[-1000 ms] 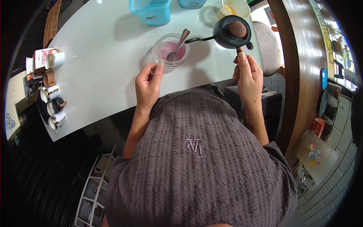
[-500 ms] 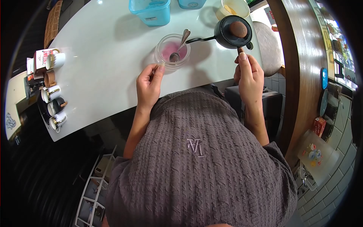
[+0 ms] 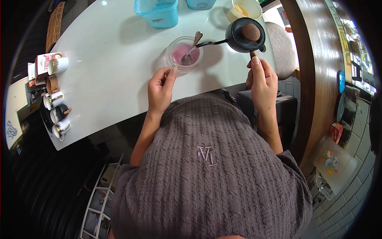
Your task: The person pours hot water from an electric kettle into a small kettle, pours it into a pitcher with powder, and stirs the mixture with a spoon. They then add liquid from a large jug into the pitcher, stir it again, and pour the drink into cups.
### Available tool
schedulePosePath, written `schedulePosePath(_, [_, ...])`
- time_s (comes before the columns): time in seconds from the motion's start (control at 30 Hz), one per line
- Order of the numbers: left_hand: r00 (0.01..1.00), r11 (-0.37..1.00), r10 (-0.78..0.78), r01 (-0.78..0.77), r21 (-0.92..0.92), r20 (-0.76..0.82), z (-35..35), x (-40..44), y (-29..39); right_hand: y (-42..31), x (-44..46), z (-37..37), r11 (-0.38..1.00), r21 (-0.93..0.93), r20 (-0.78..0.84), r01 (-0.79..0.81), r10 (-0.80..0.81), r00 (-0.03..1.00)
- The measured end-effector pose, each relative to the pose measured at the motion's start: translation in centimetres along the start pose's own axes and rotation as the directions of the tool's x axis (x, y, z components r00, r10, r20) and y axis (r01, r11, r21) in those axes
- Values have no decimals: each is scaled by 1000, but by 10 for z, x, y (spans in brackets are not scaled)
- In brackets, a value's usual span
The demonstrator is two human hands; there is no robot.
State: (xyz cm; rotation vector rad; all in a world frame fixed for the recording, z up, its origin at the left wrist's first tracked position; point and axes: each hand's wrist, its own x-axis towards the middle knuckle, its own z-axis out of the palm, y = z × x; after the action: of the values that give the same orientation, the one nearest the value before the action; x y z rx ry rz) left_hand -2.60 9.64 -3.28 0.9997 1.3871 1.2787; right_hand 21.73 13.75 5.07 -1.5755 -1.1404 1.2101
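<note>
Left hand: the left hand [image 3: 161, 89] has thumb and forefinger pinched together on the near-left side of the clear cup, the other fingers curled in.
Right hand: the right hand [image 3: 263, 81] is closed around the kettle's handle, thumb laid along the top.
Kettle: the black kettle [image 3: 235, 39], with a brown lid knob [image 3: 251, 32], is held up near the counter's right edge; its thin spout [image 3: 213, 42] points left, the tip at the cup's right rim. Whether liquid is flowing I cannot tell from where I stand.
Cup: the clear cup [image 3: 184, 70] is near the front edge of the white counter [image 3: 103, 67], between the two hands; pink contents within. Whether its base touches the counter I cannot tell.
Spoon: a metal spoon [image 3: 198, 37] leans in the cup, bowl down in the pink, handle out over the far-right rim.
Far edge: a blue tub [image 3: 157, 18] and, to its right, a second blue tub [image 3: 201, 4].
Far right corner: a pale bowl [image 3: 256, 12] with yellow contents, just beyond the kettle.
Left edge: a row of five cups [image 3: 51, 100], a red-and-white box [image 3: 44, 60] beside the farthest.
</note>
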Motion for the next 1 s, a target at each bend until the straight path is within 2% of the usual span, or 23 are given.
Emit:
schedulePosePath(0.2, [997, 994, 65, -61, 89, -40, -4, 4, 3, 0, 1, -2, 1000, 9, -5, -5, 5, 1000])
schedulePosePath(0.6, [998, 998, 56, -55, 23, -17, -5, 5, 3, -4, 3, 0, 1000, -18, -9, 9, -10, 1000])
schedulePosePath(1.0, [998, 996, 62, -60, 67, -31, -11, 6, 2, -3, 7, -2, 999, -18, -15, 29, -29, 999])
